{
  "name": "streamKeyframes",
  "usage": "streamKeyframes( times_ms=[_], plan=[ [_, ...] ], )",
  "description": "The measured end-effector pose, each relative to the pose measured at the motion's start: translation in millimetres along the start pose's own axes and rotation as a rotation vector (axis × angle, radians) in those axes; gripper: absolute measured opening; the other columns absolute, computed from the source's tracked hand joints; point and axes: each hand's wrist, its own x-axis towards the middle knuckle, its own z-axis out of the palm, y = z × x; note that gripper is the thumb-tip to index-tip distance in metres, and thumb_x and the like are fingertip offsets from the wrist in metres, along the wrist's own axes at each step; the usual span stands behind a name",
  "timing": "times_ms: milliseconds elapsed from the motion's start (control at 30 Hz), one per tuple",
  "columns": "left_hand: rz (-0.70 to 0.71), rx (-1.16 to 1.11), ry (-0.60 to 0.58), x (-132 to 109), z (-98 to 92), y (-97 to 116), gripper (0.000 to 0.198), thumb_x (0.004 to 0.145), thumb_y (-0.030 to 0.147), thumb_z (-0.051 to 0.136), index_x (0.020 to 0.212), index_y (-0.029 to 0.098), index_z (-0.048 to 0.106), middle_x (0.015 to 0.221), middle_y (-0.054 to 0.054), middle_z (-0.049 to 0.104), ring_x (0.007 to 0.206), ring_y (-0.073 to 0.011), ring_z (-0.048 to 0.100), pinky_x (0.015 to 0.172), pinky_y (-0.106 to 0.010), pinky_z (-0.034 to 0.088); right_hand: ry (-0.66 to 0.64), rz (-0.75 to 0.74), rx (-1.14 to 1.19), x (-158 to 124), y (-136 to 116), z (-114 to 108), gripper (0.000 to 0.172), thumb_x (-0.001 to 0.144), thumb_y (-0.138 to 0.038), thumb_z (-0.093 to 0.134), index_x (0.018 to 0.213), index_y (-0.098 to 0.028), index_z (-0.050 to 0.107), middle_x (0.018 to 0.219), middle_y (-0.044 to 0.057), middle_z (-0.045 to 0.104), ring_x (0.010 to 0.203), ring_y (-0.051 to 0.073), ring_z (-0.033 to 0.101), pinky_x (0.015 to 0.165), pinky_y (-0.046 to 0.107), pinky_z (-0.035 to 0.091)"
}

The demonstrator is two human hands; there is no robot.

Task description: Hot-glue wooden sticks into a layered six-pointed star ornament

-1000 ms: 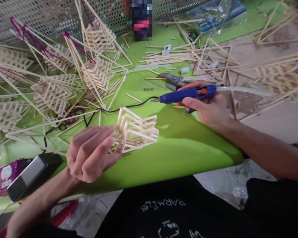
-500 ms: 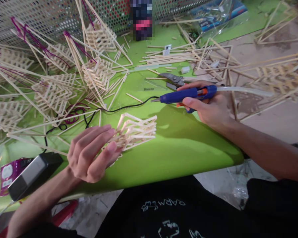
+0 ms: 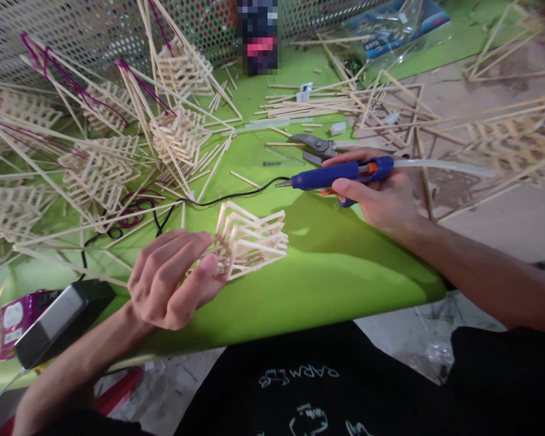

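My left hand (image 3: 175, 278) grips a small lattice of stacked wooden sticks (image 3: 254, 239) by its left side, a little above the green tabletop. The fingers and thumb hide that end of the lattice. In my right hand (image 3: 381, 197) is a blue hot glue gun (image 3: 329, 175), its metal nozzle pointing left and a long clear glue stick (image 3: 445, 165) coming out of its back. The nozzle is apart from the lattice, above and to the right of it. Just behind the glue gun lie pruning shears (image 3: 315, 146).
Several finished-looking stick lattices (image 3: 179, 136) with purple cords crowd the left of the green table (image 3: 327, 284). Loose sticks (image 3: 300, 108) lie at the back. A black cable (image 3: 227, 197) crosses the middle. A dark adapter box (image 3: 63, 318) sits at the front left beside a purple power strip (image 3: 16, 324).
My left hand has shifted slightly to the right and turned the stick lattice a little, so its layers show more openly. The right hand and glue gun have barely moved.
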Motion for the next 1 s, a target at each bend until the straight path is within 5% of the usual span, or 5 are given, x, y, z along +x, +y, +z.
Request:
streamKeyframes(
  times_ms=[133, 300, 467, 733, 1000],
  plan=[
    [-0.020, 0.060, -0.098, 5, -1.8, 2, 0.068, 0.071, 0.041, 0.087, 0.127, 0.024, 0.054, 0.121, -0.010, 0.070, 0.103, -0.0272, 0.072, 0.081, -0.043, 0.067, 0.002, -0.004, 0.004, 0, 2, 0, 0.026, 0.076, -0.032, 0.085, 0.100, -0.026, 0.079, 0.089, 0.000, 0.075, 0.061, 0.008, 0.065, 0.055, 0.017, 0.053],
    [-0.162, 0.058, -0.222, 10, -1.7, 7, 0.103, 0.072, 0.043, 0.086, 0.153, 0.009, 0.033, 0.109, -0.016, 0.075, 0.096, -0.0302, 0.073, 0.077, -0.045, 0.065, 0.008, -0.021, 0.002, 0, 1, -1, 0.024, 0.077, -0.031, 0.085, 0.099, -0.026, 0.079, 0.089, -0.001, 0.075, 0.060, 0.006, 0.065, 0.057, 0.016, 0.054],
    [-0.354, 0.051, -0.264, 17, -4.4, 14, 0.095, 0.077, 0.043, 0.082, 0.154, 0.020, 0.033, 0.115, -0.010, 0.074, 0.099, -0.0273, 0.074, 0.080, -0.042, 0.065, 0.005, -0.019, -0.031, 0, -2, 0, 0.024, 0.077, -0.031, 0.085, 0.100, -0.026, 0.079, 0.090, -0.001, 0.075, 0.060, 0.006, 0.065, 0.057, 0.016, 0.054],
    [-0.622, -0.115, -0.307, 25, -11.7, 16, 0.084, 0.072, 0.052, 0.084, 0.141, 0.018, 0.051, 0.106, -0.006, 0.076, 0.090, -0.0214, 0.077, 0.069, -0.028, 0.065, 0.004, -0.017, -0.005, 0, -2, 2, 0.023, 0.077, -0.031, 0.085, 0.099, -0.025, 0.079, 0.091, -0.001, 0.076, 0.063, 0.008, 0.067, 0.059, 0.017, 0.056],
    [-0.628, -0.153, -0.309, 26, -11.4, 14, 0.083, 0.073, 0.054, 0.084, 0.140, 0.019, 0.050, 0.108, -0.007, 0.076, 0.089, -0.0215, 0.077, 0.063, -0.027, 0.065, -0.005, 0.002, 0.001, 0, -2, 2, 0.023, 0.077, -0.030, 0.085, 0.098, -0.026, 0.079, 0.088, -0.001, 0.076, 0.065, 0.010, 0.070, 0.058, 0.019, 0.055]
  ],
)
